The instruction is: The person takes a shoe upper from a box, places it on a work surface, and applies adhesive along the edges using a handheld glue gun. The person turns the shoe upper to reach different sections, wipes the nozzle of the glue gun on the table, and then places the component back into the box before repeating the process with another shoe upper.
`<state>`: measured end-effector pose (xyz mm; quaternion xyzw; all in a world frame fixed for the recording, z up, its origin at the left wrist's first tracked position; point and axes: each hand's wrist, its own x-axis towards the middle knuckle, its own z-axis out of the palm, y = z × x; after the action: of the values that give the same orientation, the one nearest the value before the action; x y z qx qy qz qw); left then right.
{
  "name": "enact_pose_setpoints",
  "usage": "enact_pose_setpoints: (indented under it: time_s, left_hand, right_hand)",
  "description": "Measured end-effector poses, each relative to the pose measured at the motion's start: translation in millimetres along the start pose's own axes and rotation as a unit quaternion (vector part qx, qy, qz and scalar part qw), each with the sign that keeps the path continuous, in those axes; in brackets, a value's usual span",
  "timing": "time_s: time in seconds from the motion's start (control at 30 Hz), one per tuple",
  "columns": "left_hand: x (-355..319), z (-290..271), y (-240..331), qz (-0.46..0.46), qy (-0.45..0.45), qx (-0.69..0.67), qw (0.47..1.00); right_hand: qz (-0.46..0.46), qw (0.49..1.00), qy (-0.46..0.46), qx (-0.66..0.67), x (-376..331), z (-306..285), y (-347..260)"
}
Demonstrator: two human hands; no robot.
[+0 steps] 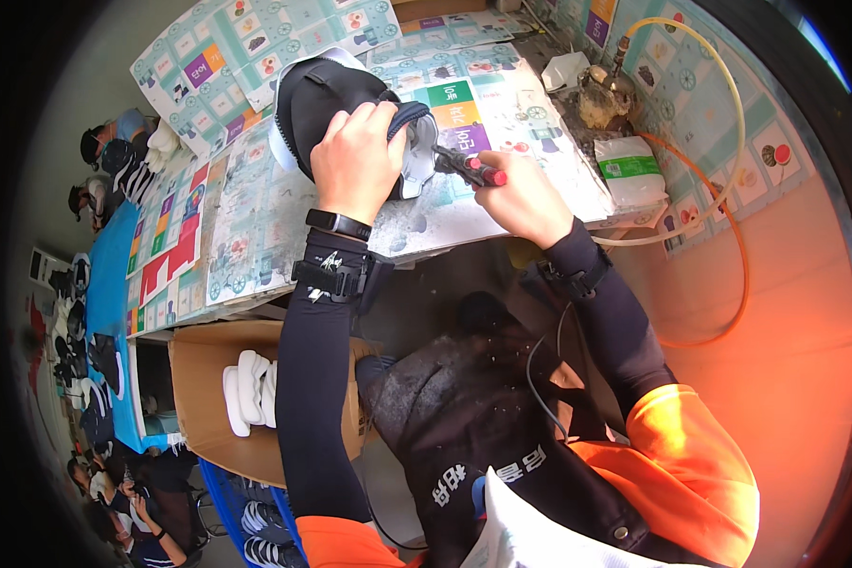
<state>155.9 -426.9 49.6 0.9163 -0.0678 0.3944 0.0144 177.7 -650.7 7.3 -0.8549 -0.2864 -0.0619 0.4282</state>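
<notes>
My left hand (355, 161) is closed over a black shoe (322, 90) with a pale edge and grey lining, which lies tilted above the papered workbench (417, 227). Its fingers curl over the dark trim of the opening. In my right hand (530, 204), fingers folded, is a dark tool with red ends (473, 168). The tool points left, its tip close to the grey lining; whether it touches I cannot tell. Its exact kind does not show clearly.
A white packet with a green band (628, 170) lies at the bench's right, by a crusted pot (606, 97). Yellow (740, 123) and orange hoses (743, 275) loop at the right. Below left stands a cardboard box (204, 379) with white pads. Other people sit far left.
</notes>
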Motion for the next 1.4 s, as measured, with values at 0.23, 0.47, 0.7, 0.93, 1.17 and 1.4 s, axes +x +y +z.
enact_pose_setpoints:
  time_s: [0.23, 0.47, 0.7, 0.93, 1.17, 1.4]
  left_hand:
    - [-30, -23, 0, -0.056, 0.002, -0.069, 0.996]
    - [-63, -40, 9, -0.105, -0.039, -0.126, 0.986]
    - [-86, -53, 15, -0.150, -0.066, -0.158, 0.974]
    - [-107, -60, 9, -0.136, -0.097, -0.199, 0.966]
    - [-119, -69, 13, -0.137, -0.122, -0.227, 0.957]
    - [-124, -66, 7, -0.152, -0.123, -0.262, 0.945]
  right_hand:
    - [0.040, 0.998, -0.038, 0.028, -7, -1, -1]
    - [0.047, 0.997, -0.051, 0.045, -17, 0, -15]
    - [0.051, 0.992, -0.093, 0.061, -21, 5, -12]
    - [0.049, 0.990, -0.093, 0.099, -26, 6, -6]
    - [0.030, 0.982, -0.160, 0.090, -21, -4, -9]
    - [0.074, 0.950, -0.258, 0.160, -19, -19, -20]
